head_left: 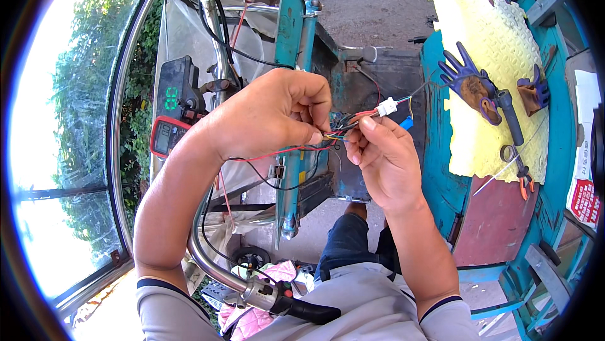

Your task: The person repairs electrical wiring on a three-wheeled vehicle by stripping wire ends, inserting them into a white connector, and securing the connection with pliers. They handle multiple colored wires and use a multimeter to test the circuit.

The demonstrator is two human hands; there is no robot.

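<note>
My left hand (pixel 274 114) is closed with its thumb and fingers pinched on thin coloured wires at the middle of the view. Just right of it, my right hand (pixel 378 155) grips the same wire bundle (pixel 346 124) between thumb and fingers. From this bundle come a white plastic connector (pixel 387 107) and a blue connector (pixel 406 124) above my right fingers. Red and black loose wires (pixel 283 152) run leftward below my left hand toward the metal handlebar (pixel 205 227), which has a black grip (pixel 305 309).
At left are a windscreen (pixel 63 152), a display unit (pixel 176 83) and a red multimeter (pixel 165 138). On the right, a teal seat (pixel 435 246) carries a yellow foam mat (pixel 472 20), work gloves (pixel 466 83), a black cylindrical tool (pixel 512 120) and orange-handled pliers (pixel 524 183).
</note>
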